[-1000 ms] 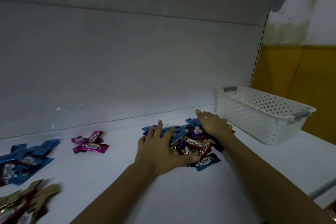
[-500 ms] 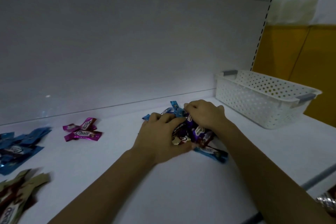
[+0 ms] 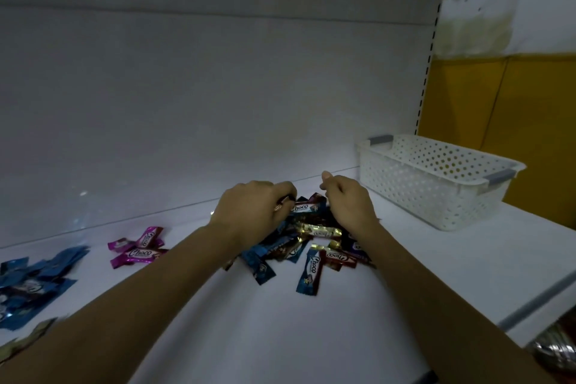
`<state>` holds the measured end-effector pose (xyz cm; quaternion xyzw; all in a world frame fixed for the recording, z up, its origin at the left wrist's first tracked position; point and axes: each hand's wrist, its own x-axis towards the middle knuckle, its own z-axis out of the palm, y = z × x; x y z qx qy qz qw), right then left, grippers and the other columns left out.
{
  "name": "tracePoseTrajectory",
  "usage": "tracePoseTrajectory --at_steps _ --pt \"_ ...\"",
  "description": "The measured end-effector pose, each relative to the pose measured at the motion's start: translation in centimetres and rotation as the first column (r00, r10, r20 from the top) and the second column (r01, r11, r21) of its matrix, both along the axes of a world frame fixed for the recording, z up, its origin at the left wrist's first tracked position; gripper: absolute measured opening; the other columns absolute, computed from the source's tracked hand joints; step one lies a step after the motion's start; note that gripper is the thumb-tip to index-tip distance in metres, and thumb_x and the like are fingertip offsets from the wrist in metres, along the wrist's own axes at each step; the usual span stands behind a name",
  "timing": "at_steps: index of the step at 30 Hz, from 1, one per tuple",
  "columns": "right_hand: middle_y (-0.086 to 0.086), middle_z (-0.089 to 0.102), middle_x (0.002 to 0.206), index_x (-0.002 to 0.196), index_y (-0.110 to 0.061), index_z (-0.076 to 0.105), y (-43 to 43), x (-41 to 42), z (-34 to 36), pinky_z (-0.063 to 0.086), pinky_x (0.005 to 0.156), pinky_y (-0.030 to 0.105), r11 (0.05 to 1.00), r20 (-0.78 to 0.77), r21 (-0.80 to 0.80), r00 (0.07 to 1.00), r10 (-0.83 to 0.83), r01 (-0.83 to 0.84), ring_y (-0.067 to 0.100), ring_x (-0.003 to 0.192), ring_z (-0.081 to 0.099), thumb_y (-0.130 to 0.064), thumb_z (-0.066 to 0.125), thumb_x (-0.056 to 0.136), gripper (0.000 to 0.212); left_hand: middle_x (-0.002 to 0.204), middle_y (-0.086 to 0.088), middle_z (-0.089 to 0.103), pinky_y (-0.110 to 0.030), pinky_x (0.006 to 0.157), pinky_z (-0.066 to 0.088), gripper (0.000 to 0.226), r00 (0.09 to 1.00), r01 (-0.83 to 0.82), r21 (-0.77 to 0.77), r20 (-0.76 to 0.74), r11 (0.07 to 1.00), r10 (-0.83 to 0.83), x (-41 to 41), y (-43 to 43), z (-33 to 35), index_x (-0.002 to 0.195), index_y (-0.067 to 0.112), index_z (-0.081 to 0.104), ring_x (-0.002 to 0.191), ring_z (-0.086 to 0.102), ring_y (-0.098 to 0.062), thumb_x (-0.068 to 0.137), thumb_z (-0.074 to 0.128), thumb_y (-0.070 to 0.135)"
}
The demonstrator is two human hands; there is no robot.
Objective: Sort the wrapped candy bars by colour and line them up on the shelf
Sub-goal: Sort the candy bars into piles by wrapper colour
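Observation:
A mixed pile of wrapped candy bars in blue, red, gold and purple lies in the middle of the white shelf. My left hand hovers over the pile's left side, its curled fingers pinching a candy bar with a gold end. Over the right side is my right hand, fingers curled and thumb raised; its palm side is hidden. A single blue bar lies nearest me. Sorted groups sit to the left: pink bars, blue bars and gold bars.
A white perforated basket with grey handles stands at the back right of the shelf. The shelf's front edge runs diagonally at the right, with something shiny below it. A white back panel rises behind everything.
Both hands lay flat on the pile and gathered it; now they are lifted with fingers curled, the left one pinching a bar. The pile has loosened and spread toward me.

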<state>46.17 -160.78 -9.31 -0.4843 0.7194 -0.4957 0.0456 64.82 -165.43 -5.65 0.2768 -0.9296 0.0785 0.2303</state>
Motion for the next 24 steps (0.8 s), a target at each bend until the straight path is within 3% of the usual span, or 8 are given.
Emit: tracePoseTrajectory --at_steps 3,6,9,12,15,20,22,24 --pt "-0.002 0.066 0.095 0.094 -0.014 0.069 -0.2 0.5 0.4 0.042 0.083 0.027 0.994 0.121 -0.104 0.991 0.050 -0.038 0.014 0.090 0.058 -0.040 0.033 0.102 0.045 0.083 0.006 0.068 -0.030 0.060 0.046 0.017 0.989 -0.004 0.137 -0.147 0.991 0.024 1.0 0.3 0.7 0.108 0.031 0.059 0.068 0.058 -0.018 0.098 0.045 0.035" --pt "-0.001 0.070 0.091 0.093 -0.018 0.069 0.1 2.1 2.3 0.046 0.081 0.019 0.948 0.366 -0.251 0.888 0.279 -0.195 0.010 0.085 0.063 -0.048 0.032 0.098 0.048 0.078 0.005 0.070 -0.036 0.061 0.052 0.014 0.953 0.024 0.267 -0.298 0.963 0.059 1.9 0.7 2.0 0.100 0.033 0.061 0.064 0.061 -0.018 0.097 0.047 0.032" --pt "-0.006 0.072 0.087 0.094 -0.023 0.069 0.7 4.0 4.5 0.050 0.076 0.012 0.869 0.340 -0.312 0.808 0.481 -0.385 0.002 0.082 0.067 -0.064 0.042 0.079 0.051 0.074 0.006 0.070 -0.036 0.061 0.054 0.012 0.900 0.073 0.338 -0.429 0.938 0.085 3.0 1.0 3.3 0.096 0.032 0.062 0.063 0.065 -0.016 0.095 0.051 0.027" --pt "-0.004 0.074 0.081 0.092 -0.020 0.069 0.8 6.1 6.3 0.054 0.071 0.018 0.791 0.269 -0.307 0.749 0.606 -0.530 0.010 0.074 0.069 -0.038 0.064 0.081 0.021 0.072 0.008 0.069 -0.028 0.061 0.051 0.013 0.855 0.090 0.359 -0.506 0.929 0.113 4.5 1.2 4.2 0.093 0.031 0.062 0.060 0.064 -0.007 0.096 0.052 0.024" --pt "-0.002 0.073 0.075 0.090 -0.014 0.068 0.6 8.7 7.4 0.052 0.062 0.020 0.787 0.268 -0.330 0.748 0.608 -0.522 0.010 0.064 0.067 -0.014 0.064 0.089 0.005 0.077 0.005 0.070 -0.028 0.062 0.050 0.015 0.806 0.101 0.375 -0.574 0.922 0.145 6.3 1.3 4.9 0.095 0.028 0.065 0.065 0.063 -0.009 0.097 0.050 0.024" --pt "-0.002 0.072 0.080 0.092 -0.017 0.067 -0.4 14.5 7.8 0.051 0.062 0.020 0.772 0.329 -0.299 0.699 0.635 -0.561 0.009 0.063 0.067 -0.016 0.060 0.092 0.007 0.079 0.006 0.069 -0.024 0.062 0.054 0.015 0.755 0.050 0.374 -0.622 0.926 0.210 12.4 1.4 5.3 0.092 0.033 0.063 0.065 0.062 -0.005 0.096 0.050 0.027" --pt "-0.003 0.072 0.080 0.091 -0.016 0.067 -1.2 17.3 7.6 0.050 0.061 0.019 0.763 0.354 -0.282 0.676 0.646 -0.582 0.008 0.061 0.067 -0.016 0.061 0.092 0.007 0.080 0.005 0.070 -0.034 0.069 0.059 0.014 0.708 0.052 0.410 -0.658 0.911 0.256 16.0 1.5 5.1 0.095 0.028 0.065 0.072 0.067 -0.010 0.096 0.052 0.024" --pt "-0.002 0.072 0.079 0.093 -0.012 0.068 -2.1 20.4 7.4 0.049 0.057 0.017 0.764 0.384 -0.256 0.663 0.643 -0.592 0.007 0.058 0.066 -0.016 0.063 0.090 0.006 0.081 0.007 0.073 -0.033 0.068 0.059 0.013 0.653 0.036 0.445 -0.688 0.895 0.316 20.3 1.8 4.7 0.095 0.025 0.064 0.078 0.070 -0.009 0.096 0.052 0.021"
